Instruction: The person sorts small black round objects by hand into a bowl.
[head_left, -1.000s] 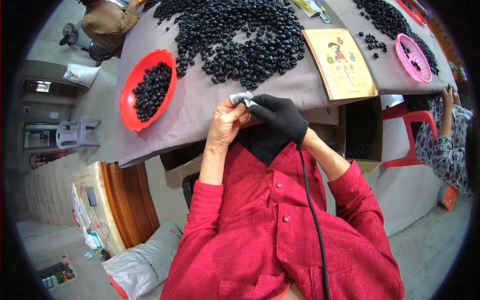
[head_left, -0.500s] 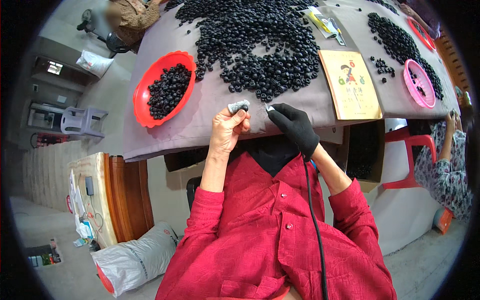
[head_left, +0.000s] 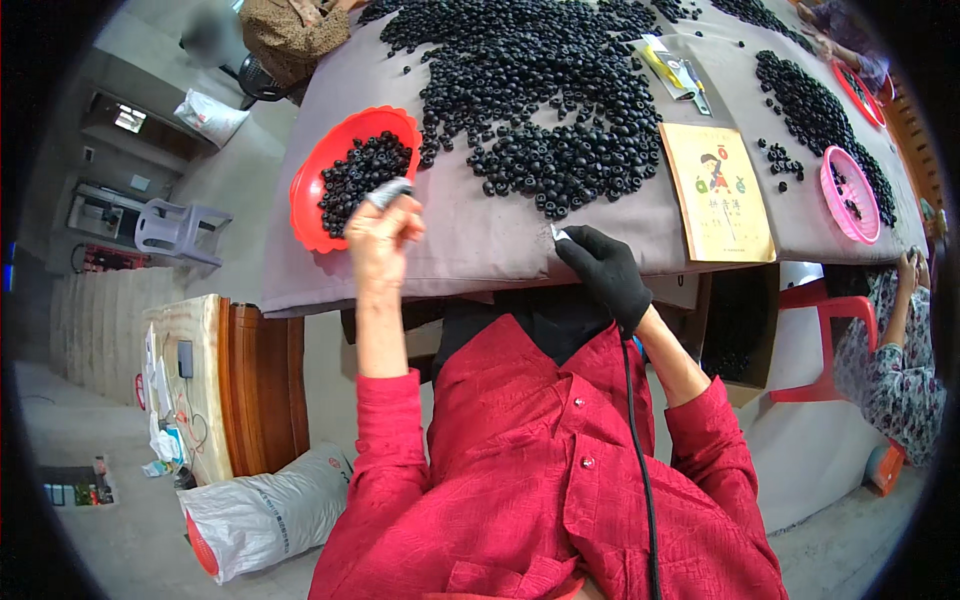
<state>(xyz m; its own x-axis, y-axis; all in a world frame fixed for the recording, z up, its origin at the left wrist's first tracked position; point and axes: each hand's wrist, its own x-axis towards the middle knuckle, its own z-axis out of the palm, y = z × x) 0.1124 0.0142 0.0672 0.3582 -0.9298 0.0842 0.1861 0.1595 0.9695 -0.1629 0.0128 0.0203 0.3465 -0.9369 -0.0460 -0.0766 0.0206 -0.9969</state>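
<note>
In the head view, the bare left hand (head_left: 383, 235) was blurred near the red bowl (head_left: 304, 208) of black pieces (head_left: 365, 175), a grey-white wrap (head_left: 390, 191) around a finger; whether it gripped anything could not be told. The black-gloved right hand (head_left: 606, 275) pinched a small pale piece (head_left: 559, 233) just below the black pile (head_left: 565, 160) on the grey cloth (head_left: 470, 245). Right of it, a yellow booklet (head_left: 715, 225) bore a child's figure, coloured letters and dark characters. Faint print marked the white sack (head_left: 262, 515), too small to read.
</note>
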